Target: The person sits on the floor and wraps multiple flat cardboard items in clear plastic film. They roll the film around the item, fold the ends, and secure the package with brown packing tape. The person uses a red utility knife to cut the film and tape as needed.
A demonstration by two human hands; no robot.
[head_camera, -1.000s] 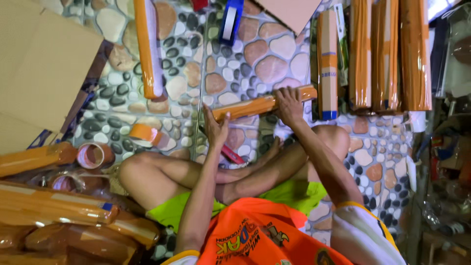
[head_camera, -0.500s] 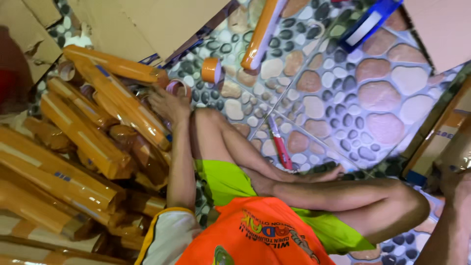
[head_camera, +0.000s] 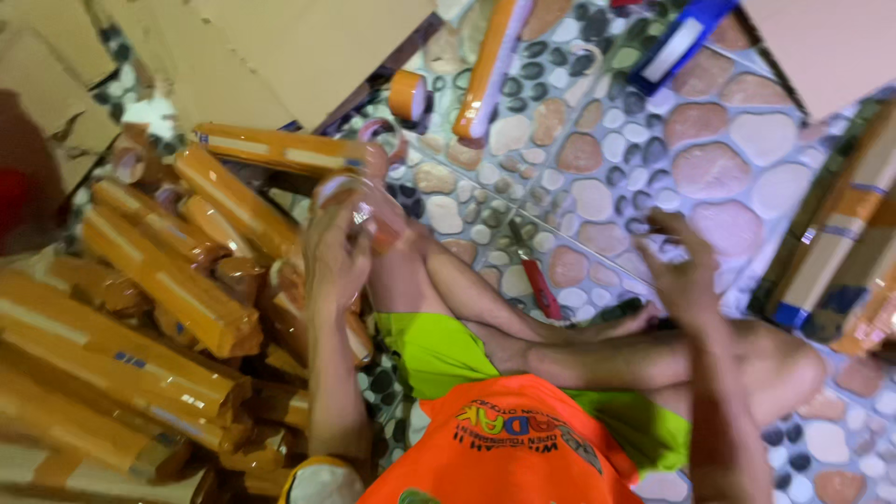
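The left hand (head_camera: 336, 247) had swung from the floor in front over to the heap of long tape-wrapped brown parcels (head_camera: 159, 299), fingers curled around a clear tape roll (head_camera: 369, 210). The right hand (head_camera: 686, 271) hovered half open and empty, its earlier parcel gone.

Only one view is given, taken from a camera worn on the head. The scene is looked down on from close above the crossed legs (head_camera: 597, 350). The stone floor (head_camera: 709, 168) is seen past the legs, and a pile of wrapped boxes (head_camera: 159, 289) left of them.
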